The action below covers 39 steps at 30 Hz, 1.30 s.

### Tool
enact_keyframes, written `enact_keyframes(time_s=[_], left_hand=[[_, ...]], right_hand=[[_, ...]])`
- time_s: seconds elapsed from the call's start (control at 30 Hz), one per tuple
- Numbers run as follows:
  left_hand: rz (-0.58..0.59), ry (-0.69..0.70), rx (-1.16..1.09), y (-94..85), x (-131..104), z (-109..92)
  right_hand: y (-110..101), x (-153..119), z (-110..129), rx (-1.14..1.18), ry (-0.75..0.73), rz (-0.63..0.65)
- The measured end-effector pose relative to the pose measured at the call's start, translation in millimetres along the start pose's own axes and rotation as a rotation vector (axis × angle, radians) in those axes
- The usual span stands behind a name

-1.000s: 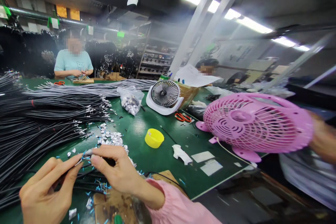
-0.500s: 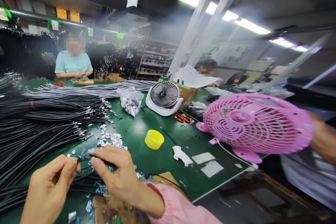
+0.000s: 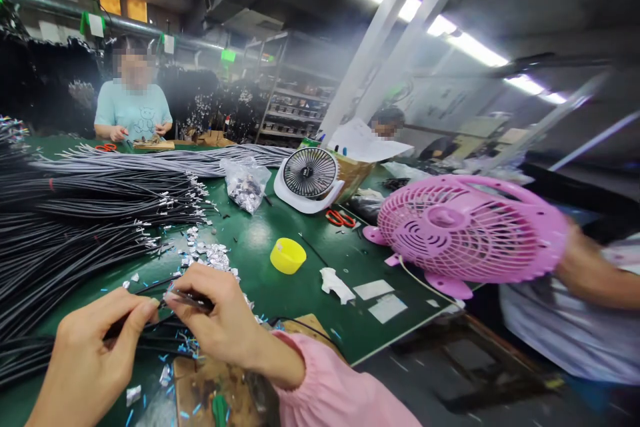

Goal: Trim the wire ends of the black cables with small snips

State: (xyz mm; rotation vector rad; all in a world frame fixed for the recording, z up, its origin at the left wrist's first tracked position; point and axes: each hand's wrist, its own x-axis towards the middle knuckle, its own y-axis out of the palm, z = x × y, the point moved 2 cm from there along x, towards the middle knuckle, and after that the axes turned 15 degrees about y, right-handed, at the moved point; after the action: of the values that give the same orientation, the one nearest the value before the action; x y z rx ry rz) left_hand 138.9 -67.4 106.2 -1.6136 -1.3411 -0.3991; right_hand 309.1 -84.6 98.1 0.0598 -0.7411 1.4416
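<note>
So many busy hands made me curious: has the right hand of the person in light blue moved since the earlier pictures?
Yes: against the wooden board, the right hand has moved sideways, toward the nearby orange-handled scissors.

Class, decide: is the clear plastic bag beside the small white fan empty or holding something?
Holding something: small silvery and dark pieces show through the clear plastic bag, bunched in its nearer part, too small to identify.

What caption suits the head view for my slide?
Right hand holds a metal tool near the left hand, with black cables, foil scraps and a pink fan around.
</note>
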Motion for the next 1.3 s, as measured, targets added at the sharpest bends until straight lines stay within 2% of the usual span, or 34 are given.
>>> enact_keyframes(time_s=[0.1, 0.17, 0.33, 0.4, 0.53, 0.67, 0.73, 0.83, 0.9, 0.97, 1.03, 1.13, 1.17, 1.3], left_hand=[[-0.003, 0.048, 0.041, -0.9, 6, -5], [0.021, 0.044, 0.022, -1.7, 8, -4], [0.167, -0.042, -0.219, 2.5, 3, 12], [0.151, -0.128, -0.292, 6.2, -3, 18], [0.038, -0.341, -0.384, 15.2, -12, 18], [0.051, -0.425, -0.36, 17.6, -11, 8], [0.081, -0.415, -0.325, 15.7, -9, 6], [0.13, -0.325, -0.275, 11.7, -6, 9], [0.137, -0.249, -0.244, 8.4, -6, 12], [0.114, -0.236, -0.196, 4.7, -8, 15], [0.134, -0.237, -0.178, 3.2, -10, 16], [0.177, -0.259, -0.19, 6.0, -13, 13], [0.17, -0.277, -0.192, 7.7, -13, 11], [0.129, -0.327, -0.209, 14.6, -14, 4]], right_hand=[[-1, 3, 0, 0.005, -0.07, 0.031], [-2, 5, -3, 0.054, -0.056, 0.081], [5, 4, -13, 0.316, 0.305, 0.32], [7, 1, -16, 0.273, 0.34, 0.262], [6, -4, -18, 0.025, 0.184, -0.008], [10, -5, -11, -0.097, 0.082, -0.074], [11, -2, -10, -0.048, 0.217, -0.116], [8, 5, -14, 0.239, 0.517, -0.15], [1, 10, -18, 0.431, 0.613, -0.195], [-6, 14, -21, 0.486, 0.633, -0.236], [-8, 14, -22, 0.386, 0.58, -0.164], [-3, 8, -18, 0.112, 0.363, 0.02], [0, 5, -16, 0.026, 0.273, 0.035], [6, -5, -5, -0.353, -0.112, -0.148]])
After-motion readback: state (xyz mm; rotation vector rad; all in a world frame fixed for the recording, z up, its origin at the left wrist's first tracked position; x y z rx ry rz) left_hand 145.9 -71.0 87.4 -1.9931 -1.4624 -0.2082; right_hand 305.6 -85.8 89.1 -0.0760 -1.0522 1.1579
